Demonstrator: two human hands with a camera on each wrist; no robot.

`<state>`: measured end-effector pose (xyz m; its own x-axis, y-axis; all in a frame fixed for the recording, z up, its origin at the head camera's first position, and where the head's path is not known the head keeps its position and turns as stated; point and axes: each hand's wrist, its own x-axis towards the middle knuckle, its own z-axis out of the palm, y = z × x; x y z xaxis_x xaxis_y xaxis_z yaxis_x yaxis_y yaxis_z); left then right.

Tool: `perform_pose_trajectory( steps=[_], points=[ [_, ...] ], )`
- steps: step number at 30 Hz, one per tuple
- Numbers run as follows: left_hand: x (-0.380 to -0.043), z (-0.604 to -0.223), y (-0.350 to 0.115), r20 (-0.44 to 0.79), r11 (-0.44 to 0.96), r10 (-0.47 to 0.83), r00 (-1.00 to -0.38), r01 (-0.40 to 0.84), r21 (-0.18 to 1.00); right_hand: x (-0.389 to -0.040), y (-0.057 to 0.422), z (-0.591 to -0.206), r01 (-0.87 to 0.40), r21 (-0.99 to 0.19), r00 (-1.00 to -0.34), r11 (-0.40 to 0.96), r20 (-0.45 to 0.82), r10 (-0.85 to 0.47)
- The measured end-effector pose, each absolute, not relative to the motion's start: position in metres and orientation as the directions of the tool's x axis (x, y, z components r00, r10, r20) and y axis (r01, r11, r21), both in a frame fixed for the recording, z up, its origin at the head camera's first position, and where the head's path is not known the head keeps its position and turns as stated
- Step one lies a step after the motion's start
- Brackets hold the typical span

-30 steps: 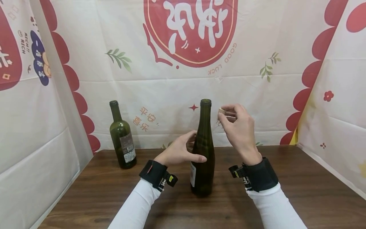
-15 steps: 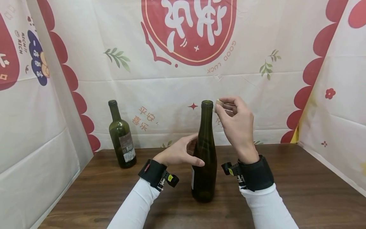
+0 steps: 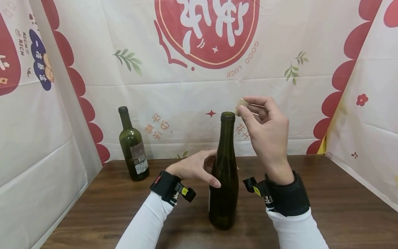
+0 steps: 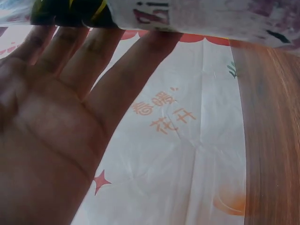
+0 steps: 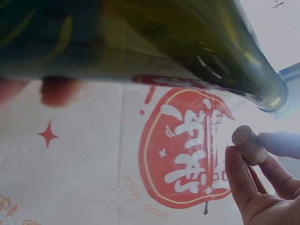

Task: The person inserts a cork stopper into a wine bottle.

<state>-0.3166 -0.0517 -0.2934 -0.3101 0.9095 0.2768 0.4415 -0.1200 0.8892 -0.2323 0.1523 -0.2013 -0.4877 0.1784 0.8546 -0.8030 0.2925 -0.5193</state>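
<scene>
In the head view a tall green wine bottle (image 3: 224,204) stands upright on the table, its mouth uncovered. My left hand (image 3: 196,167) grips its body from the left, thumb in front and fingers reaching round behind. Fingertips show past the bottle's edge in the right wrist view. A short cork (image 3: 242,103) is pinched between thumb and fingers of my right hand (image 3: 271,135), just right of the bottle's mouth and slightly above it. Seen from the right wrist, the cork (image 5: 249,145) is apart from the bottle neck (image 5: 269,96). The left wrist view shows only the bottle's label side (image 4: 197,16).
Toward the back left a second green wine bottle (image 3: 133,147) with a label stands uncorked-looking on the wooden table (image 3: 102,207). A printed white cloth (image 3: 174,100) hangs behind the table and along both sides.
My right hand has risen with the cork, from beside the neck to just above the mouth's level. The gripped bottle has come slightly nearer to me. The second bottle stays in place.
</scene>
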Motion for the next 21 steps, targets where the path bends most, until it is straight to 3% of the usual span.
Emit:
perform_pose_trajectory(
  steps=[8, 21],
  points=[
    [-0.315, -0.292, -0.049, 0.256, -0.185, 0.947, -0.195, 0.321, 0.929, -0.222, 0.153, -0.197, -0.818, -0.514, -0.489, 0.26, 0.858, 0.156],
    [-0.315, -0.289, -0.05, 0.233, -0.18, 0.962, -0.143, 0.312, 0.933, -0.208, 0.144, -0.19, -0.864, -0.44, -0.421, 0.244, 0.898, 0.13]
  ],
)
